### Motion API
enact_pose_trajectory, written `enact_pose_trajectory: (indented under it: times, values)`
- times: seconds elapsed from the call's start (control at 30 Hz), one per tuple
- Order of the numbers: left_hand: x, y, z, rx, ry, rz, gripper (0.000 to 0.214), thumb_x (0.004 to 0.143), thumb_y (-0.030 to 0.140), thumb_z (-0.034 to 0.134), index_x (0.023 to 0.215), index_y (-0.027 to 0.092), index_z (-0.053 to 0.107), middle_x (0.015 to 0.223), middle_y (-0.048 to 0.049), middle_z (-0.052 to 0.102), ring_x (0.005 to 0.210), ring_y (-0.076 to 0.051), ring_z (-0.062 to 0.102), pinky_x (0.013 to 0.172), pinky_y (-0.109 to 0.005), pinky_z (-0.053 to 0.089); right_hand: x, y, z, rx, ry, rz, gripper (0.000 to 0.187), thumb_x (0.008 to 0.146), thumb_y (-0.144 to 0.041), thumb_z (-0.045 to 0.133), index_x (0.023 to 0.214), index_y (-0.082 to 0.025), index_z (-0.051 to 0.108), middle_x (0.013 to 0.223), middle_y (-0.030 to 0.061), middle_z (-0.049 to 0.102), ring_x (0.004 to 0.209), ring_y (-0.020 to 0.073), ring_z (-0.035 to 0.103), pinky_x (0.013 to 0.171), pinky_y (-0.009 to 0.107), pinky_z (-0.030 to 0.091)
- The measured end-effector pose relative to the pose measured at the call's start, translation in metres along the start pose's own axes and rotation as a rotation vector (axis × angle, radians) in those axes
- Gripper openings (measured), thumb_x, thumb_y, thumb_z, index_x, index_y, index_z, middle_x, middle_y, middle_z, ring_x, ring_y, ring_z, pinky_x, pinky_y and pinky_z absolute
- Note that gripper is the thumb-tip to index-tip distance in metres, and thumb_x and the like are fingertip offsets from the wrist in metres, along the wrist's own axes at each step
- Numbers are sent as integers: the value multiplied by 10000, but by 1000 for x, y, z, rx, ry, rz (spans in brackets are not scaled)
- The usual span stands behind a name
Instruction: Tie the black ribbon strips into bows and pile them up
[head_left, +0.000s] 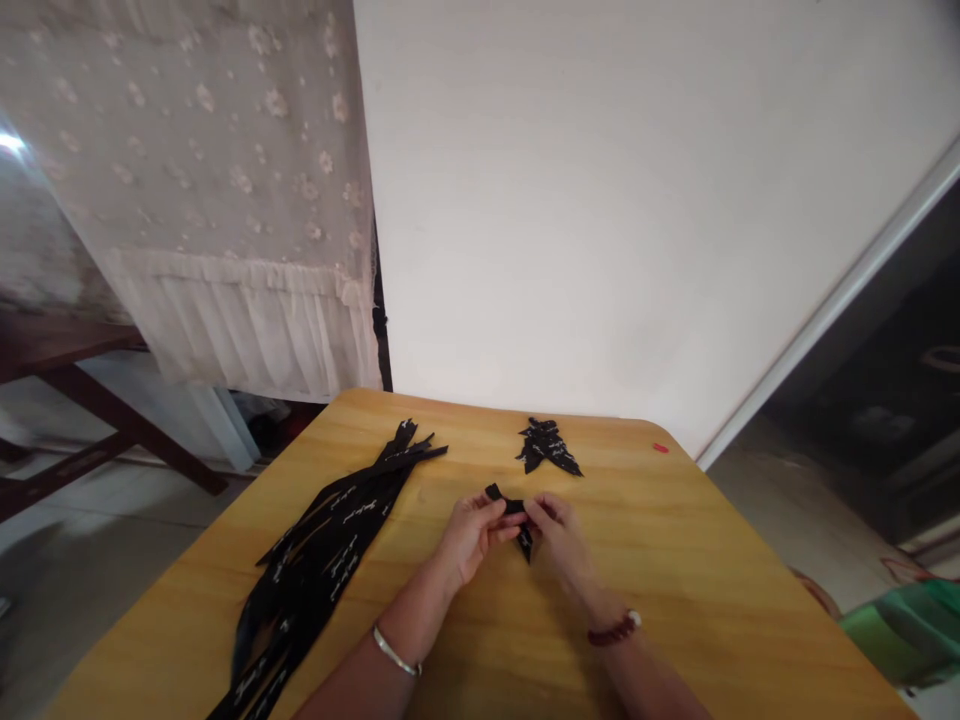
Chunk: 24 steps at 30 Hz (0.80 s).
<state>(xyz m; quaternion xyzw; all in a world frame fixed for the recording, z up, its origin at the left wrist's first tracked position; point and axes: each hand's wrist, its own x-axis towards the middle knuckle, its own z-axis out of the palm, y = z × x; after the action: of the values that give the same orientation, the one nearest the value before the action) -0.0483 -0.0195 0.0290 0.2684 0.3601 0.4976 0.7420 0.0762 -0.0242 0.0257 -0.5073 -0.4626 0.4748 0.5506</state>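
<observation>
Between both hands, just above the wooden table point(675, 600), is a short black ribbon point(514, 506) with white lettering; one pointed tail hangs below the fingers. My left hand point(471, 530) pinches its left part between thumb and fingers. On the other side, my right hand point(556, 540) grips it near the middle. The exact fold under the fingertips is hidden. Beyond the hands lies a small pile of black ribbon pieces point(547, 447) with pointed ends. To the left stretches a bundle of long black printed ribbons point(322, 560).
A small red item point(660, 448) lies near the table's far right corner. A white wall panel point(600, 220) stands behind the table, with a lace curtain point(247, 200) at its left. Something green point(900, 630) sits low at the right, beyond the table edge.
</observation>
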Motion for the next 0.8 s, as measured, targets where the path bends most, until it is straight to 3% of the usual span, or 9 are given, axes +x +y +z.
enact_pose_trajectory:
  times: [0.07, 0.17, 0.37, 0.57, 0.8]
  values:
    - [-1, 0, -1, 40, -14, 3, 164, 577, 126, 626, 681, 110, 500, 714, -85, 636, 681, -193, 618, 525, -219, 485, 0, -4, -4, 25, 22, 74, 254, 646, -420, 537, 611, -168, 527, 582, 2, 548, 538, 126, 513, 476, 223, 369]
    - [-1, -1, -2, 111, -4, 10, 183, 577, 171, 626, 673, 126, 477, 656, -56, 627, 570, -189, 617, 407, -209, 453, -3, -9, -7, 37, -30, 115, 335, 689, -470, 476, 677, -148, 568, 664, 51, 599, 609, 160, 548, 531, 255, 397]
    - [-4, -3, 5, 194, 22, 22, 258, 561, 254, 629, 733, 136, 478, 608, -27, 615, 437, -153, 585, 333, -191, 412, -8, -10, 0, 67, -165, -14, 216, 623, -355, 610, 610, -143, 570, 570, 4, 561, 551, 129, 497, 524, 241, 371]
    - [-6, -3, 5, 268, -29, -14, 301, 592, 322, 591, 803, 130, 497, 740, -59, 632, 309, -96, 507, 279, -192, 367, -1, -12, -5, 114, -103, -39, 167, 602, -304, 625, 600, -144, 579, 555, -7, 564, 560, 125, 493, 568, 244, 373]
    - [-1, 10, -6, 182, 141, 113, 260, 611, 308, 589, 777, 113, 543, 808, -70, 627, 273, -10, 395, 264, -155, 282, 8, -12, -18, -3, 11, -90, 160, 560, -289, 631, 586, -147, 563, 521, -23, 519, 524, 114, 450, 516, 226, 347]
